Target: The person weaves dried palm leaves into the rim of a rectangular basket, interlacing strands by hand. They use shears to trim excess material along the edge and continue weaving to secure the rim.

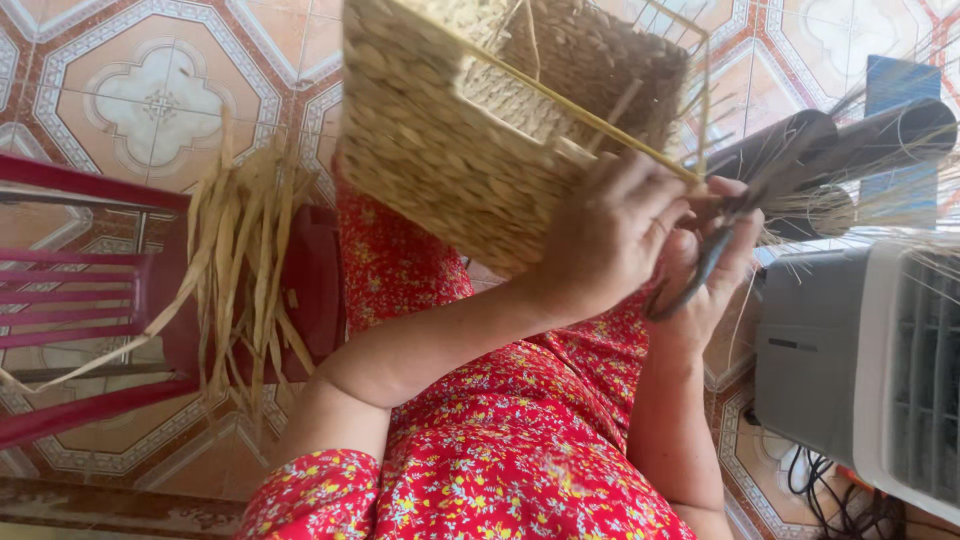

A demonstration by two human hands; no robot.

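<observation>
My left hand (600, 240) grips the woven basket (480, 130) at upper centre, fingers clamped on its rim — right hand (705, 275) closed around dark scissors (700, 270) just beside. Best to snip stray fibres close, basket steady — slowly.

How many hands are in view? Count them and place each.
2. The left hand grips the woven basket at its rim; the right hand, beside it, holds dark scissors. No others show.
</observation>
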